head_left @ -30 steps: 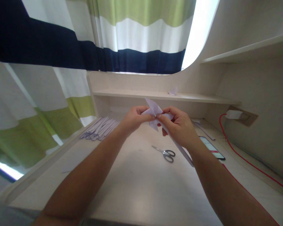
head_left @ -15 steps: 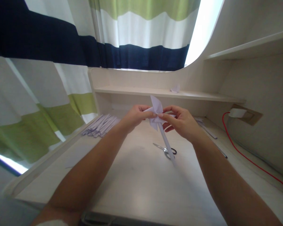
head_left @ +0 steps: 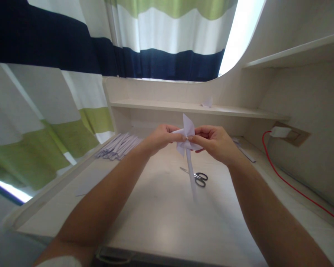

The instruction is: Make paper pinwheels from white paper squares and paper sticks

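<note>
A white paper pinwheel (head_left: 187,134) is held above the pale desk (head_left: 161,207), its folded blades between both sets of fingertips. A long paper strip (head_left: 190,174) hangs from its centre, pointing down toward me. My left hand (head_left: 160,139) pinches the left blade. My right hand (head_left: 215,142) pinches the right side at the centre. Scissors (head_left: 197,177) with black handles lie on the desk just below the hands, partly behind the strip.
A pile of white paper strips (head_left: 118,146) lies at the back left. More strips (head_left: 243,150) lie at the right. A red cable (head_left: 289,183) runs from a white plug (head_left: 280,131) in the wall socket. A paper scrap (head_left: 207,102) sits on the shelf. Striped curtains hang behind.
The hanging strip has swung from pointing right, under my right wrist, to hanging almost straight down. The pinwheel has turned a little between my fingers. The phone at the right is out of sight.
</note>
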`<state>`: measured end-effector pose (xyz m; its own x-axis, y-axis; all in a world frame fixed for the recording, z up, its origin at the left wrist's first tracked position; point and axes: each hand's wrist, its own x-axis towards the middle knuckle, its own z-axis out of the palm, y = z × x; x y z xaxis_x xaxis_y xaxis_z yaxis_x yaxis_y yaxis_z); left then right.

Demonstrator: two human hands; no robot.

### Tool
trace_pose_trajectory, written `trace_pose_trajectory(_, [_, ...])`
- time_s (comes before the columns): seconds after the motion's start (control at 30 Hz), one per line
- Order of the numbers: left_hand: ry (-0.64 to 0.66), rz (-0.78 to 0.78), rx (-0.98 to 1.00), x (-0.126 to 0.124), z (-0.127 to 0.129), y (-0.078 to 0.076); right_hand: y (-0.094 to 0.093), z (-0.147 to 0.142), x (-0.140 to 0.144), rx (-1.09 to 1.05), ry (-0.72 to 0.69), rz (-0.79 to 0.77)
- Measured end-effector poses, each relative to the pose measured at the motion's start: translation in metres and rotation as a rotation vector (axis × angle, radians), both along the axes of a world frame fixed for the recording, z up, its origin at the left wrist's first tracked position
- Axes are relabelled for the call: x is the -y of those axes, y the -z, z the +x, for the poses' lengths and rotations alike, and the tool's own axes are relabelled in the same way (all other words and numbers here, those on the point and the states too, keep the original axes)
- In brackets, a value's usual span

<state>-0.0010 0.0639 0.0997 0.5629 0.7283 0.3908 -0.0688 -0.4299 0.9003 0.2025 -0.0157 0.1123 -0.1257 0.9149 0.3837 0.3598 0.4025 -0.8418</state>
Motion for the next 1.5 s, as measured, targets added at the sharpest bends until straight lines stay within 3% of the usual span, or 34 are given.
trace_pose_trajectory(0.23, [0.042,-0.054,-0.031,0.003,-0.001,-0.004,-0.003,-0.004,0.004,-0.027,0.001,0.018])
trace_pose_trajectory(0.73, [-0.03,0.146,-0.238,0.015,-0.011,-0.013,-0.002,-0.004,0.008,0.18,0.07,0.172])
trace_pose_trajectory(0.97, [-0.063,0.17,-0.275,0.017,-0.014,-0.015,0.0,-0.002,0.005,0.198,0.055,0.178])
trace_pose_trajectory(1.3, [-0.082,0.11,-0.187,0.005,-0.008,-0.006,0.011,-0.001,-0.01,-0.06,-0.058,0.06])
trace_pose_trajectory(1.5, [-0.16,0.027,-0.101,-0.014,-0.008,0.005,0.009,0.008,-0.021,-0.113,0.03,0.035])
